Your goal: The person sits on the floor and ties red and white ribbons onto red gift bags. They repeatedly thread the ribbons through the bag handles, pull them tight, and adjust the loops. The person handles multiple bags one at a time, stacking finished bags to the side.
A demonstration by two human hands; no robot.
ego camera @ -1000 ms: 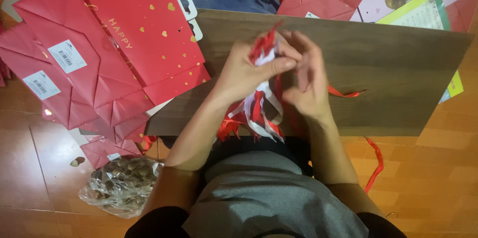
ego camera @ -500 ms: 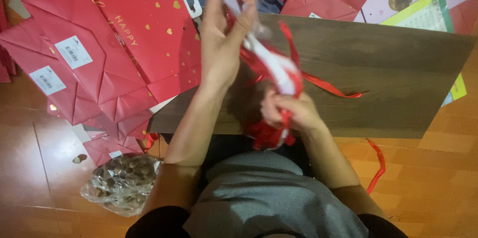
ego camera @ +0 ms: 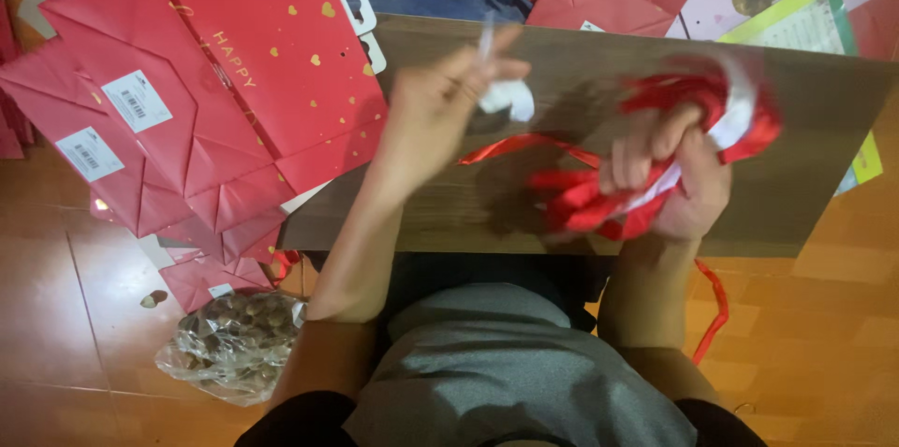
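Two hands over one dark wooden board (ego camera: 805, 185). Left hand (ego camera: 435, 115) pinched shut on a blurred white ribbon end (ego camera: 506, 96), above the board's middle. Right hand (ego camera: 670, 175) clenched round one bunch of glossy red-and-white ribbon (ego camera: 693, 143), loops crumpled. Left of the board, several flat red paper bags (ego camera: 234, 82), gold-hearted; below them, one clear bag of brown nuts (ego camera: 234, 335).
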